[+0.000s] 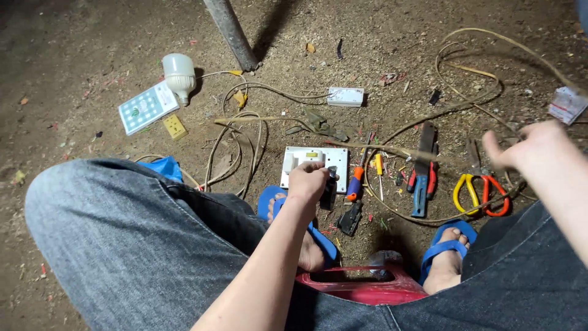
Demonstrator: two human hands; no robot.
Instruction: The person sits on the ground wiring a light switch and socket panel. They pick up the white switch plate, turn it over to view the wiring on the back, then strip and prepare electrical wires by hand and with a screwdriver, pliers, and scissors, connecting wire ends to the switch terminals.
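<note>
White plastic, square and flat, the switch plate (pixel 315 167) lies face up on the dirt floor (pixel 73 73) just past the toes of the blue sandal (pixel 288 211), roughly in the middle of the ground between the person's knees. A raised rocker or fitting shows near its upper left, with a small yellow mark beside it. The left hand (pixel 308 182) is closed around a dark, slim tool (pixel 329 189), probably a tester or screwdriver handle, with its tip hidden by the fist. To work well here, I judge the grip should stay low on the handle and the tool upright over the plate, so it does not skid off the smooth plastic; a foot on the plate's edge would steady it. The right hand (pixel 527 147) is lifted and blurred, fingers loosely spread, holding nothing that I can make out. Near the plate's right edge lie an orange-handled screwdriver (pixel 355 182), red pliers (pixel 422 175) and yellow-and-orange cutters (pixel 481 193), among loose wires (pixel 245 141)
</note>
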